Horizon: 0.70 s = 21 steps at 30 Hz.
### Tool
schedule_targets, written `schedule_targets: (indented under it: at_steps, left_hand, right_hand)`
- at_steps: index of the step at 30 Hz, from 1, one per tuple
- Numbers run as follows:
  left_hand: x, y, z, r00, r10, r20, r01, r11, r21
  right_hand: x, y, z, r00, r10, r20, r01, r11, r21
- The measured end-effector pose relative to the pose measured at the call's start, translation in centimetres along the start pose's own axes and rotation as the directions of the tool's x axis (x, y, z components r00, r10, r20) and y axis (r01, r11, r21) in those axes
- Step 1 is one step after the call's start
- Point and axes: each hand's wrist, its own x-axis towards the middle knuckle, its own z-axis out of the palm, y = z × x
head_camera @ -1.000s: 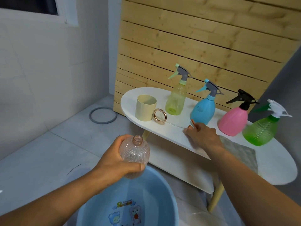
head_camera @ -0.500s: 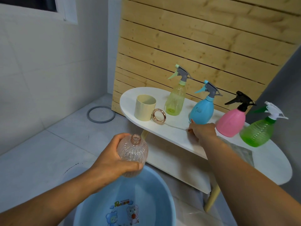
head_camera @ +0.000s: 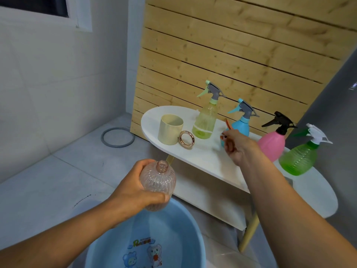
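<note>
right hand raised off table with orange piece, blue sprayer behind

Head view, forward and downward

Nothing legible — the blue basin bears lettering (too blurred).
</note>
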Motion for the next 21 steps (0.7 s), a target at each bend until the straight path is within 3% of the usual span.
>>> schedule_targets:
  at_steps: [3,5,7,10,12,15,21]
  left_hand:
    - [-0.1,0.2,0.1,1.000,-0.006,-0.001,0.006,1.000,0.006]
    - [-0.3,0.3,0.0,1.000,-0.008,-0.010,0.008,1.000,0.012]
    - [-0.3,0.4,0.0,1.000,-0.012,-0.010,0.012,1.000,0.018]
    - [-0.5,0.3,-0.2,0.999,-0.028,-0.018,0.028,0.999,0.026]
    - [-0.6,0.2,-0.3,0.999,-0.035,-0.023,0.036,0.999,0.025]
    - [-0.6,0.2,-0.5,0.999,-0.036,-0.030,0.037,0.999,0.028]
    - [-0.9,0.4,-0.7,0.999,-0.034,-0.037,0.034,0.999,0.008]
  right_hand:
    - [-2.6,-0.6,1.3,0.986,-0.121,0.115,0.115,0.992,0.056]
    - [-4.8,-0.8,2.2,0.949,-0.291,0.124,0.288,0.957,0.042]
    - [-7.3,-1.1,2.7,0.841,-0.527,0.125,0.536,0.842,-0.057]
    - [-10.8,-1.6,3.2,0.595,-0.772,0.221,0.802,0.589,-0.100]
    - [-12.8,-1.7,3.2,0.449,-0.840,0.304,0.891,0.445,-0.087]
    - [-15.0,-2.0,2.8,0.293,-0.872,0.393,0.955,0.287,-0.076]
    - [-16.3,-1.3,2.6,0.128,-0.872,0.472,0.991,0.124,-0.040]
